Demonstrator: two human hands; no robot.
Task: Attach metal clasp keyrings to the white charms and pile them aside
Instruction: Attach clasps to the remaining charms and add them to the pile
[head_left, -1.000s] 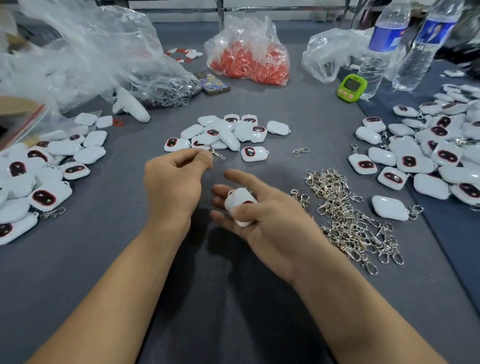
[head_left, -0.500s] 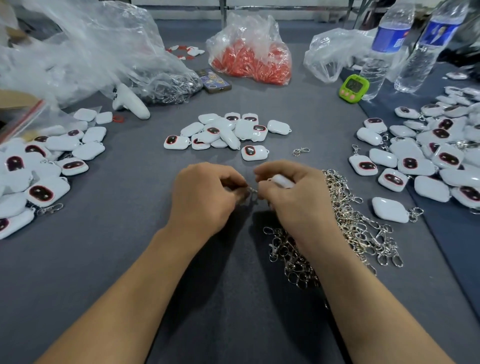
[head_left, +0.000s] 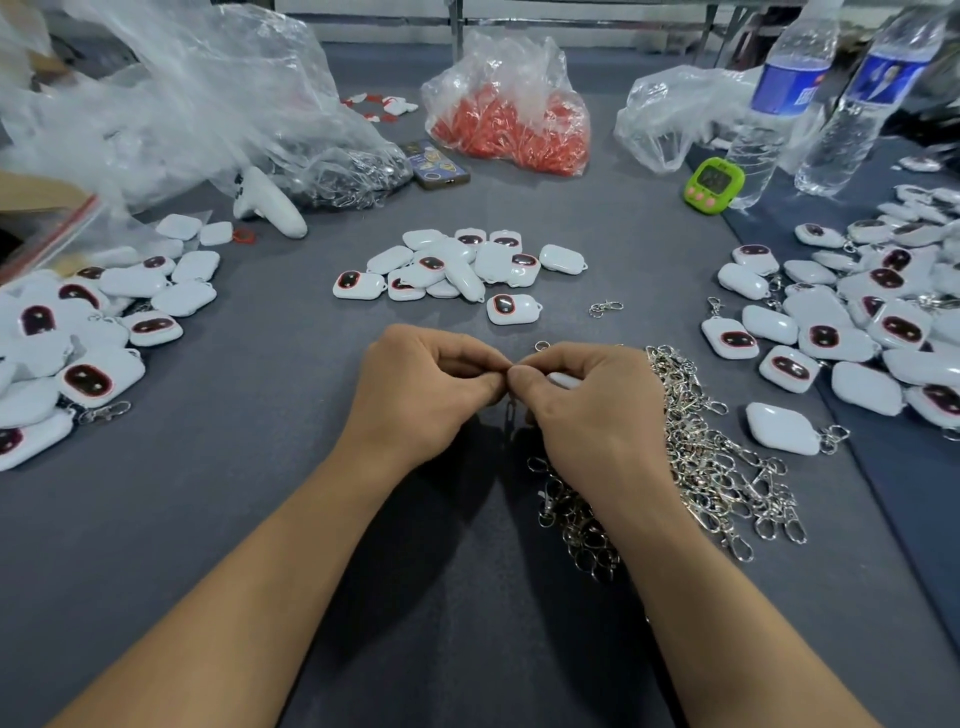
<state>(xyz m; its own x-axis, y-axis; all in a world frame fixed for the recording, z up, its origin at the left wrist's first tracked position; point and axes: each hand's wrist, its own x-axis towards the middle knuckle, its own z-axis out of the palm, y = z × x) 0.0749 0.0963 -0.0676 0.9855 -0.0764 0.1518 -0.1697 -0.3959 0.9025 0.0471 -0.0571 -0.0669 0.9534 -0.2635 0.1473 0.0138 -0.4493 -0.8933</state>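
My left hand (head_left: 423, 392) and my right hand (head_left: 592, 410) meet fingertip to fingertip above the grey table (head_left: 260, 519). The right hand grips a white charm (head_left: 563, 380), mostly hidden in its fingers. The left hand pinches a metal clasp keyring (head_left: 510, 415) that hangs down between the thumbs. A heap of loose metal clasps (head_left: 696, 457) lies right of my right hand. Bare white charms (head_left: 457, 267) lie in a cluster ahead. Charms with clasps are piled at the right (head_left: 852, 322) and the left (head_left: 78, 332).
Clear plastic bags (head_left: 182, 104) lie at the back left, a bag of orange parts (head_left: 511, 124) at the back middle. A phone (head_left: 435, 165), a green timer (head_left: 714, 185) and two water bottles (head_left: 779, 98) stand behind. One clasp (head_left: 605, 307) lies alone.
A second ago my hands were apart, the right one cradling the charm in its palm. They came together, and the clasp now hangs between the touching fingertips.
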